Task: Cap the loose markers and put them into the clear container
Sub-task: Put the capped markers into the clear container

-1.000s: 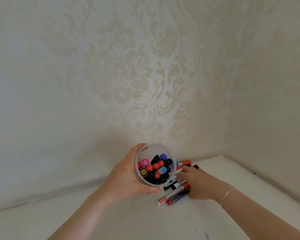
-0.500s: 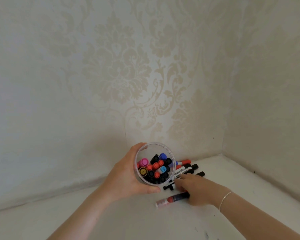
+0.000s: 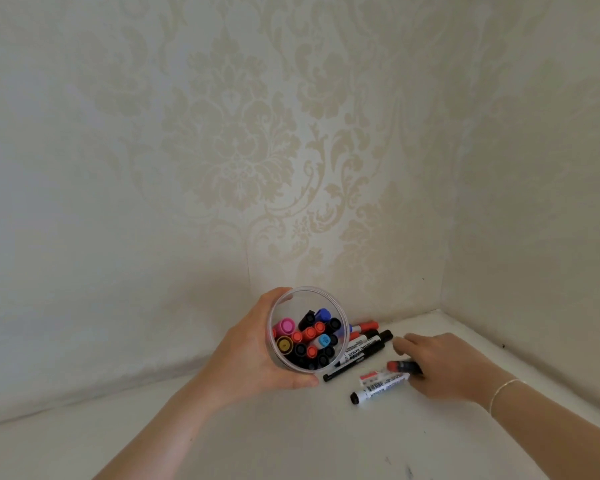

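The clear container [image 3: 307,329] sits tilted, packed with capped markers [image 3: 309,337]. Loose markers [image 3: 364,348] are bunched just beside it on the tabletop [image 3: 291,438], 2 more [image 3: 381,384] slightly apart.

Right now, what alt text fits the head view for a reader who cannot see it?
A person's left hand holds a clear container full of capped markers, while the right hand reaches into loose markers lying on a white surface. The setting is a corner with pale patterned wallpaper.
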Demonstrator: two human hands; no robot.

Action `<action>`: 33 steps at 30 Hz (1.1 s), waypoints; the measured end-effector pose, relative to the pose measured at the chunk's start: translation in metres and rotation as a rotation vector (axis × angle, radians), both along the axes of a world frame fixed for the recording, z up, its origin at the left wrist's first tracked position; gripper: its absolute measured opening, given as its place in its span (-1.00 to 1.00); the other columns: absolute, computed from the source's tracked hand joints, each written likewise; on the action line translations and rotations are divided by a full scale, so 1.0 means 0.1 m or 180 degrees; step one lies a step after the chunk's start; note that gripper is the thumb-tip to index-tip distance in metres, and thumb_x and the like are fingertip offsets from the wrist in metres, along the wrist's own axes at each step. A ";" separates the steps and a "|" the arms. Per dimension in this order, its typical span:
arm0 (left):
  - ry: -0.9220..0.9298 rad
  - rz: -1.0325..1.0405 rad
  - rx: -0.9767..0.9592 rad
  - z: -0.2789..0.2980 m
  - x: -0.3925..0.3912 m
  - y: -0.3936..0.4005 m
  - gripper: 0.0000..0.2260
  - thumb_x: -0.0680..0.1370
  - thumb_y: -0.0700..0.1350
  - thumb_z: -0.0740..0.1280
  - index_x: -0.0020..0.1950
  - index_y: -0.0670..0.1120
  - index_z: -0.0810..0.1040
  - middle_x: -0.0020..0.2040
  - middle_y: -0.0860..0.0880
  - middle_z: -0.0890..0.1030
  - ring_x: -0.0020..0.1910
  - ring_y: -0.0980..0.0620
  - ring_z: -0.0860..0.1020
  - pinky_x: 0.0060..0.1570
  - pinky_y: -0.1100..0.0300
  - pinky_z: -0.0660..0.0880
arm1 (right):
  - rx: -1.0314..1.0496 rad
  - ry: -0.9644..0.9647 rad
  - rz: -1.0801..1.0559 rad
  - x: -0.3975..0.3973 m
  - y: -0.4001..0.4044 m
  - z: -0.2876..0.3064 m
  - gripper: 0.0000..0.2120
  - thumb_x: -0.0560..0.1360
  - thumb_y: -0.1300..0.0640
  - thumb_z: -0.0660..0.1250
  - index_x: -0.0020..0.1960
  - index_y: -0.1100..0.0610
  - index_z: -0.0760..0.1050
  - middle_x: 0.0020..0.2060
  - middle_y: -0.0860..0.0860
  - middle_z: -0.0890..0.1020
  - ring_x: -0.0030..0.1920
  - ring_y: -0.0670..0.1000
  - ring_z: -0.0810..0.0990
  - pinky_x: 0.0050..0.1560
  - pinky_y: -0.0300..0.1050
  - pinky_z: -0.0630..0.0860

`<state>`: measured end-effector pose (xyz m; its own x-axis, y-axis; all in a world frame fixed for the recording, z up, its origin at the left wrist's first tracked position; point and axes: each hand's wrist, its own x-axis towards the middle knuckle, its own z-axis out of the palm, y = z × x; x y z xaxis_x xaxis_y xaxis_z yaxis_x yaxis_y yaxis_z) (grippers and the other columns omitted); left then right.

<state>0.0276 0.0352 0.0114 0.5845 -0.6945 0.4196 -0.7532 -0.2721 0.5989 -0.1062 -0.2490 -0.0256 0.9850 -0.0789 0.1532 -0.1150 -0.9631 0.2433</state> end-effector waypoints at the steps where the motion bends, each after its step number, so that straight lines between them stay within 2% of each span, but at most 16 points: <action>1: 0.0002 0.0002 0.0004 0.00 0.00 0.00 0.02 0.03 0.31 0.57 0.38 0.35 0.12 0.31 0.46 0.31 0.26 0.42 0.36 0.26 0.28 0.41 | 0.0004 0.0136 -0.0095 -0.02 -0.04 -0.02 -0.63 0.49 -0.02 0.12 0.29 -0.04 0.29 0.13 -0.09 0.53 0.01 0.08 0.58 -0.14 -0.10 0.36; 4: -0.0003 0.0007 0.0009 0.00 0.00 0.00 0.02 0.02 0.31 0.57 0.38 0.34 0.12 0.31 0.45 0.31 0.26 0.42 0.36 0.25 0.27 0.42 | 0.0054 0.0421 -0.0221 -0.02 -0.10 -0.07 -0.57 0.42 0.04 0.13 0.28 -0.12 0.29 0.11 -0.08 0.57 0.05 0.08 0.57 -0.07 -0.10 0.41; 6: -0.0011 0.0023 0.0005 0.00 0.00 0.00 0.02 0.02 0.31 0.57 0.38 0.34 0.12 0.31 0.45 0.31 0.25 0.44 0.36 0.25 0.29 0.42 | 0.0062 0.0471 -0.0292 0.02 -0.10 -0.10 -0.63 0.43 0.06 0.13 0.24 -0.12 0.33 0.08 -0.07 0.57 0.05 0.07 0.56 -0.08 -0.09 0.40; 9: 0.0003 0.0017 -0.0008 0.01 -0.01 0.00 0.01 0.02 0.29 0.57 0.36 0.36 0.13 0.30 0.46 0.31 0.25 0.44 0.36 0.24 0.29 0.42 | -0.0158 0.0529 -0.0318 0.10 -0.06 -0.10 -0.75 0.51 0.05 0.12 0.17 -0.01 0.38 0.07 -0.02 0.53 0.01 0.12 0.56 -0.14 -0.08 0.35; 11: 0.0020 0.0008 -0.0016 0.01 -0.02 0.00 0.00 0.02 0.29 0.57 0.35 0.37 0.13 0.30 0.47 0.31 0.24 0.44 0.37 0.23 0.30 0.42 | -0.0279 0.0389 -0.0174 0.12 -0.03 -0.06 -0.75 0.47 0.08 0.16 0.14 0.04 0.37 0.07 0.00 0.46 -0.16 0.17 0.52 -0.25 -0.07 0.30; 12: 0.0025 0.0005 -0.0013 0.02 -0.02 0.00 0.00 0.02 0.29 0.57 0.34 0.38 0.13 0.29 0.47 0.31 0.24 0.45 0.37 0.22 0.32 0.42 | -0.0310 0.0119 0.0029 0.12 -0.03 -0.06 -0.74 0.42 0.09 0.22 0.10 0.04 0.37 0.03 0.00 0.45 -0.29 0.14 0.45 -0.31 -0.08 0.28; 14: 0.0027 -0.0004 -0.0001 0.02 -0.03 0.00 -0.01 0.02 0.29 0.57 0.33 0.39 0.12 0.29 0.48 0.31 0.23 0.46 0.36 0.20 0.35 0.41 | -0.0411 -0.0359 0.0440 0.12 -0.05 -0.03 -0.65 0.22 0.08 0.39 -0.05 -0.01 0.35 -0.14 -0.04 0.49 -0.48 0.05 0.35 -0.46 -0.15 0.22; 15: 0.0028 -0.0005 0.0006 0.02 -0.03 0.00 -0.01 0.02 0.28 0.58 0.33 0.40 0.12 0.29 0.48 0.31 0.22 0.48 0.35 0.19 0.37 0.40 | -0.0423 -0.0429 0.0603 0.13 -0.03 -0.02 -0.61 0.15 0.07 0.45 -0.11 -0.04 0.34 -0.23 -0.06 0.49 -0.52 0.01 0.36 -0.50 -0.20 0.20; 17: 0.0022 0.0000 0.0020 0.03 -0.03 0.01 -0.02 0.03 0.28 0.58 0.31 0.43 0.10 0.27 0.50 0.30 0.22 0.50 0.34 0.17 0.41 0.39 | -0.0448 -0.0507 0.0839 0.18 0.02 -0.01 -0.64 0.16 0.05 0.48 -0.15 -0.04 0.37 -0.27 -0.08 0.49 -0.45 -0.04 0.45 -0.44 -0.24 0.29; 19: 0.0009 0.0000 0.0033 0.03 -0.03 0.01 -0.04 0.03 0.29 0.57 0.29 0.46 0.09 0.27 0.51 0.29 0.22 0.51 0.33 0.16 0.42 0.38 | -0.0462 -0.0520 0.0991 0.24 0.07 -0.05 -0.65 0.20 0.02 0.47 -0.13 -0.04 0.37 -0.22 -0.08 0.50 -0.34 -0.05 0.50 -0.37 -0.25 0.39; 22: 0.0002 -0.0004 0.0042 0.04 -0.03 0.01 -0.04 0.03 0.30 0.56 0.28 0.47 0.08 0.27 0.51 0.29 0.22 0.48 0.35 0.18 0.40 0.39 | -0.0224 -0.0527 0.0944 0.33 0.06 -0.12 -0.65 0.22 0.07 0.42 -0.05 -0.03 0.37 -0.05 -0.04 0.53 -0.19 -0.03 0.55 -0.35 -0.23 0.50; 24: 0.0012 0.0003 0.0048 0.04 -0.03 0.01 -0.04 0.03 0.30 0.57 0.27 0.48 0.08 0.26 0.51 0.29 0.22 0.45 0.37 0.20 0.36 0.42 | -0.0138 -0.0343 0.0919 0.38 0.07 -0.17 -0.70 0.30 0.12 0.34 0.02 -0.01 0.43 0.10 -0.02 0.54 -0.03 0.01 0.56 -0.21 -0.18 0.56; 27: 0.0017 -0.0015 0.0047 0.03 -0.02 0.01 -0.04 0.04 0.29 0.57 0.28 0.48 0.08 0.27 0.51 0.29 0.23 0.44 0.38 0.21 0.34 0.43 | -0.0015 -0.0057 0.0883 0.43 0.13 -0.22 -0.74 0.48 0.17 0.19 0.17 0.05 0.41 0.20 -0.02 0.46 0.13 0.07 0.48 0.03 -0.11 0.45; 33: -0.0001 -0.0016 0.0021 0.03 -0.03 0.01 -0.05 0.02 0.31 0.54 0.29 0.44 0.10 0.28 0.48 0.30 0.22 0.46 0.36 0.18 0.41 0.40 | 0.0083 0.0017 0.0708 0.51 0.16 -0.24 -0.75 0.54 0.18 0.15 0.21 0.06 0.37 0.16 -0.02 0.44 0.13 0.05 0.43 0.07 -0.12 0.35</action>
<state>0.0248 0.0358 0.0145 0.5807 -0.7003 0.4152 -0.7548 -0.2722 0.5968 -0.0551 -0.2333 -0.0492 0.9794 0.1365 0.1489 0.1021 -0.9706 0.2180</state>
